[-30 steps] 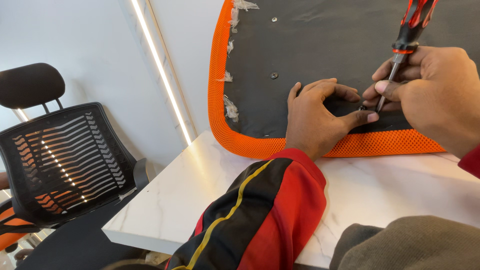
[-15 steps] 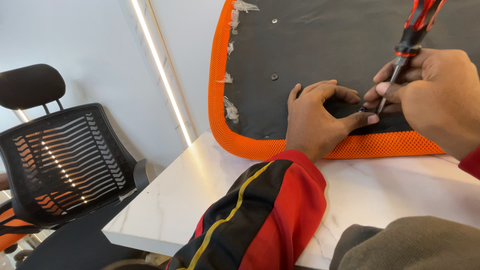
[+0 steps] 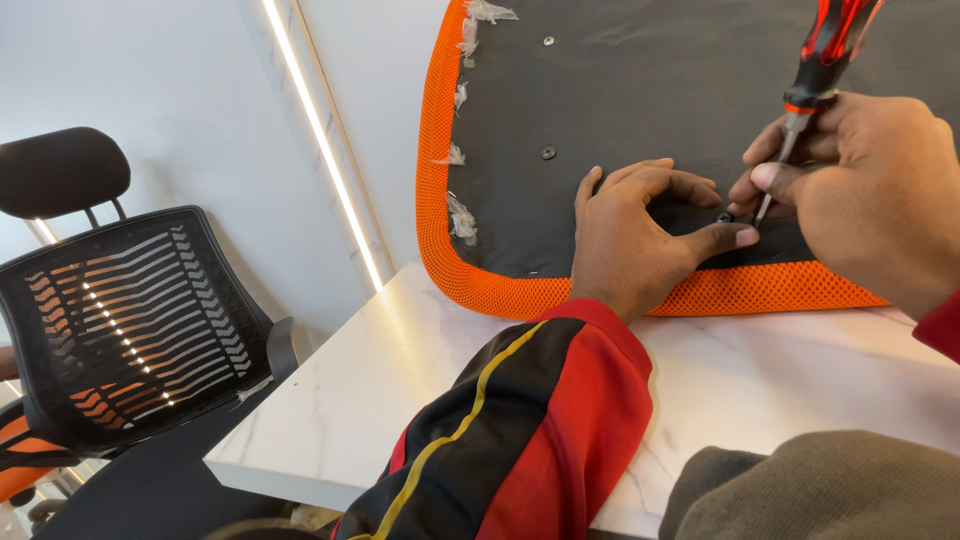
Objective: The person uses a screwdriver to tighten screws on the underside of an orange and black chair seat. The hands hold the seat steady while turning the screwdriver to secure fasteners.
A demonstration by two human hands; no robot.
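An orange-edged chair seat (image 3: 480, 285) lies upside down on a white marble table (image 3: 400, 400), its black underside facing me. My right hand (image 3: 880, 190) grips a red and black screwdriver (image 3: 820, 70), tip down on a small screw (image 3: 727, 216) near the seat's front edge. My left hand (image 3: 640, 240) rests flat on the black underside, thumb and forefinger beside the screw and the tip. Two other metal fasteners (image 3: 548, 153) show higher on the underside.
A black mesh-back office chair (image 3: 130, 320) with a headrest stands at the left beside the table. A lit strip (image 3: 320, 140) runs up the white wall. Frayed white scraps (image 3: 462, 215) hang along the seat's orange edge. Grey cloth (image 3: 830, 490) fills the bottom right.
The screwdriver handle has shifted slightly right and up in view. Both hands stay at the same screw.
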